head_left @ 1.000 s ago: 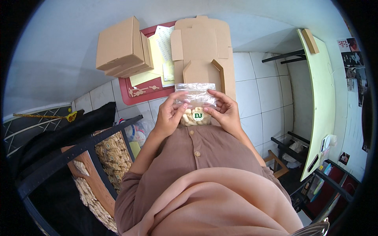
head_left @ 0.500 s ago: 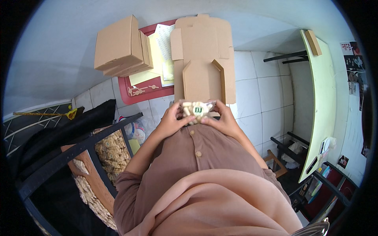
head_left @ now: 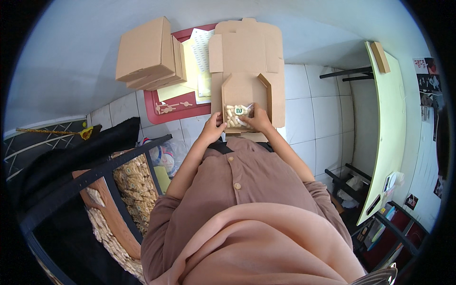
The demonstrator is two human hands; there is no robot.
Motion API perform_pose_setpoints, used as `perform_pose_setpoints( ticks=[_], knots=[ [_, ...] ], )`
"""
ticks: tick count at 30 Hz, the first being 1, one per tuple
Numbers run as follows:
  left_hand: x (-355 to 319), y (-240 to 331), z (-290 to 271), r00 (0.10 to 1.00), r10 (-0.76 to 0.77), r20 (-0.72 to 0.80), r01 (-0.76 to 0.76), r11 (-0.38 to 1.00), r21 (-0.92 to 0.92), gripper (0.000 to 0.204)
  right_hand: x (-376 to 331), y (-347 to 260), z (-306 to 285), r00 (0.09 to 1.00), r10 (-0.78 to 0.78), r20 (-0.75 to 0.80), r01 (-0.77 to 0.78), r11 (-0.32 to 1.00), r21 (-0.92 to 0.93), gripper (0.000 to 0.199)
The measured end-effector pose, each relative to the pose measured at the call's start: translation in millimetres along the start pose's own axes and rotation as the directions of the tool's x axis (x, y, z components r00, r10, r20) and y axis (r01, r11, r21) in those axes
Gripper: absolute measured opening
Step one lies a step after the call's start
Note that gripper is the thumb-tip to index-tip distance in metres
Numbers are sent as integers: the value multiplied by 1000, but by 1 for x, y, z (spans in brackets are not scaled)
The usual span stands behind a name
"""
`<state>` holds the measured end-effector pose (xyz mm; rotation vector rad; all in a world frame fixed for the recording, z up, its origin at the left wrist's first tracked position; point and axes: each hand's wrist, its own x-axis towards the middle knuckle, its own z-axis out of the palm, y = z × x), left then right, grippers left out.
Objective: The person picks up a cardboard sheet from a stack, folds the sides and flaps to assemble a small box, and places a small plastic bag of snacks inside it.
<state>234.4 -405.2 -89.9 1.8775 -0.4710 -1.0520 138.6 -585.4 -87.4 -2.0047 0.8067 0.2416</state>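
An open brown cardboard box lies in front of me, its side walls raised and its lid folded out flat beyond. In its near part rests a small clear plastic bag of pale, stubby pieces with a round white-and-green label. My right hand reaches inside the box and pinches the bag's right side. At the near left wall is my left hand, its fingers curled around the wall beside the bag.
Closed cardboard boxes are stacked at the far left by papers on a red tabletop. Many filled bags lie on a black-framed rack at the left. A pale green board stands right.
The bag has moved away from my body, down into the near part of the box. My right hand went with it, while my left hand shifted to the box's left wall.
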Motion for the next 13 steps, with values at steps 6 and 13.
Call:
perform_pose_setpoints(
  ticks=[6,13],
  knots=[
    [1,-2,4,999,21,-47,-20,1000,19,49,-13,-3,8,998,2,-70,-29,920,-391,79],
    [-9,0,8,954,30,-297,-17,999,44,52,-13,-7,-3,995,-102,-21,89,938,-336,99]
  ],
)
